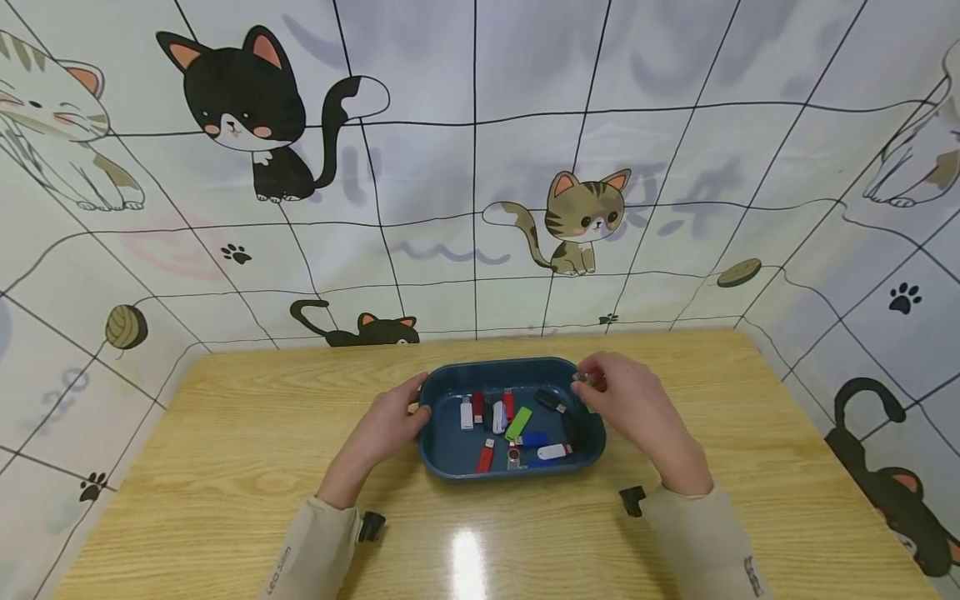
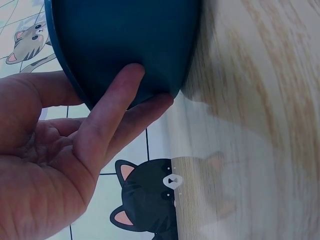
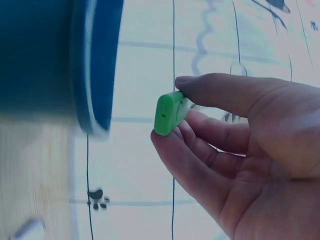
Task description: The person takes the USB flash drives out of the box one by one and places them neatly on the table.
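A dark blue oval tub [image 1: 457, 462] stands on the table, with several USB sticks lying loose inside. Among them are a bright green one [image 1: 518, 423], a red one [image 1: 485, 456] and a white one [image 1: 554, 452]. My left hand [image 1: 390, 421] holds the tub's left end, thumb at the rim and fingertips [image 2: 132, 75] against the outer wall. Beside the tub's right end, my right hand [image 1: 626, 400] pinches a green USB stick [image 3: 165, 115] between thumb and fingers. In the right wrist view this stick is apart from the tub wall; its far end is hidden by the hand.
The wooden table [image 1: 247, 467] extends around the tub. A cat-patterned sheet [image 1: 450, 167] hangs behind the table and along both sides. Black clips [image 1: 371, 527] are at both sleeve cuffs. A blurred pale object [image 3: 30, 230] shows low in the right wrist view.
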`<state>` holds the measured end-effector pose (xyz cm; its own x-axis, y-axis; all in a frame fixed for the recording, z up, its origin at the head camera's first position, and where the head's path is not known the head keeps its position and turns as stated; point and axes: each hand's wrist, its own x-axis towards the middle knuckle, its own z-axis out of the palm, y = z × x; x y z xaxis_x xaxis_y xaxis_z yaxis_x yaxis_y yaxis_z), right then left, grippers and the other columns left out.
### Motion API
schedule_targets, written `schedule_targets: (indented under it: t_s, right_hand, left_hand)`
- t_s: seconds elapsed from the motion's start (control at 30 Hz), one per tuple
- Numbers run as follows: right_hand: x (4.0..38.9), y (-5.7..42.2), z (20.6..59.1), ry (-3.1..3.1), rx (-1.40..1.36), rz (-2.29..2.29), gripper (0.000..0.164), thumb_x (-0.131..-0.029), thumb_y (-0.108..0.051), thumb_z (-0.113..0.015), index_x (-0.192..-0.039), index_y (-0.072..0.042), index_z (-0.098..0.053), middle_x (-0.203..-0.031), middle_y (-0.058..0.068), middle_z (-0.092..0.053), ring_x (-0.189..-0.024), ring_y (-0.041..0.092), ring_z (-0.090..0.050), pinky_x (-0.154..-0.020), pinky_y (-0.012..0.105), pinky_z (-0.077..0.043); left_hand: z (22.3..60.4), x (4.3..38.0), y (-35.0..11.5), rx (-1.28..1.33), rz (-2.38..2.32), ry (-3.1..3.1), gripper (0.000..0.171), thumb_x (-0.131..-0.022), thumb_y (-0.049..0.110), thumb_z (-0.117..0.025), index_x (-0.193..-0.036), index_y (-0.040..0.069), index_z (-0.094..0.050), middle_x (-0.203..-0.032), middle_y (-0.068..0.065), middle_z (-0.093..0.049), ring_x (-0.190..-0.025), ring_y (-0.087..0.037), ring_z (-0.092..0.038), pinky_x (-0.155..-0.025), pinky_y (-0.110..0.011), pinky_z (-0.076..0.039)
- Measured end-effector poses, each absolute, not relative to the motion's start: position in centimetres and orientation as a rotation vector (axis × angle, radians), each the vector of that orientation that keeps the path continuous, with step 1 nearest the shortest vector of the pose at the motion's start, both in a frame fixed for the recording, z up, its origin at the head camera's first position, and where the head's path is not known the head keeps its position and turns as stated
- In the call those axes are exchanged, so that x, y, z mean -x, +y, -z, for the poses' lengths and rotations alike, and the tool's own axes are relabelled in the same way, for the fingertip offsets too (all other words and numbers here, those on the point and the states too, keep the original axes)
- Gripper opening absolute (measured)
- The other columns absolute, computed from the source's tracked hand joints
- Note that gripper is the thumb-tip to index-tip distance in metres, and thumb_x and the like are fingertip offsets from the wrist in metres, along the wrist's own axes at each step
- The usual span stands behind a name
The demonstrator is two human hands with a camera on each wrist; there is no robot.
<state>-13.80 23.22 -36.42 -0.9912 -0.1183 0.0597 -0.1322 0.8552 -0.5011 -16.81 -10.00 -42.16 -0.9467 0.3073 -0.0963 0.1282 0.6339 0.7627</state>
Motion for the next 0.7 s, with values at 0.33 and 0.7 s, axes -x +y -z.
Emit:
schedule_targets:
  t_s: [0.33,0.7]
  right_hand:
    - [14.0,27.7,36.2,-2.965,-0.030,-0.769,0.035,-0.100,-0.022,-0.069,-0.121,0.006,-0.068,-0.105,0.018,-0.073,-0.097,0.036,-0.067,-0.084,0.054,-0.054]
    - [14.6,30.5,37.7,-3.071,0.118,-0.752,0.038,-0.102,-0.021,-0.065,-0.124,0.010,-0.064,-0.110,0.023,-0.069,-0.091,0.035,-0.065,-0.078,0.051,-0.053]
  left_hand:
    - [42.1,16.9,-10.1,-0.342,-1.181,2.652,0.060,-0.099,0.005,-0.060,-0.155,-0.006,-0.040,-0.137,-0.032,-0.060,-0.094,-0.027,-0.075,-0.071,-0.034,-0.062]
    - [42.1,16.9,-10.0,-0.339,-1.186,2.640,0.059,-0.100,0.005,-0.059,-0.155,-0.006,-0.040,-0.138,-0.032,-0.059,-0.094,-0.028,-0.075,-0.072,-0.035,-0.062]
